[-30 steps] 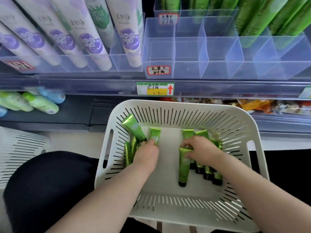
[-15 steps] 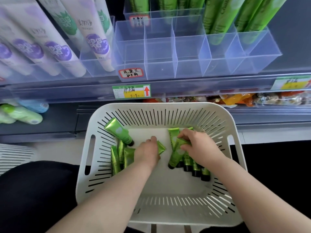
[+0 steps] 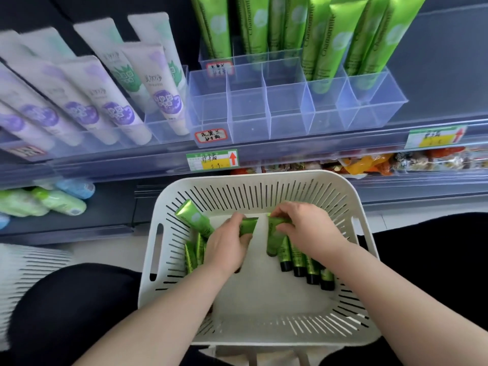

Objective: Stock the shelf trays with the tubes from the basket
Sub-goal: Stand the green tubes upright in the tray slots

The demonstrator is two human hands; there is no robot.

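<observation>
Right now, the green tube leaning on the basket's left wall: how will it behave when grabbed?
The leaning tube looks small and likely light. Its glossy skin may be slippery, and the body probably gives when squeezed. Propped on the slotted basket wall, it would likely slide flat if nudged; the flat crimped end should limit rolling.

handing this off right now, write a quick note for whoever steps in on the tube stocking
Left hand: closed on one small green tube, inside the basket.
Right hand: closed on another green tube, also in the basket.
Remaining tubes: a group at the basket's left, a row at its right.
Clear tray on the shelf above: its front compartments are empty.
Done: no small tubes visible in the tray yet.
Left: lift both tubes to the tray, then the rest.
</observation>
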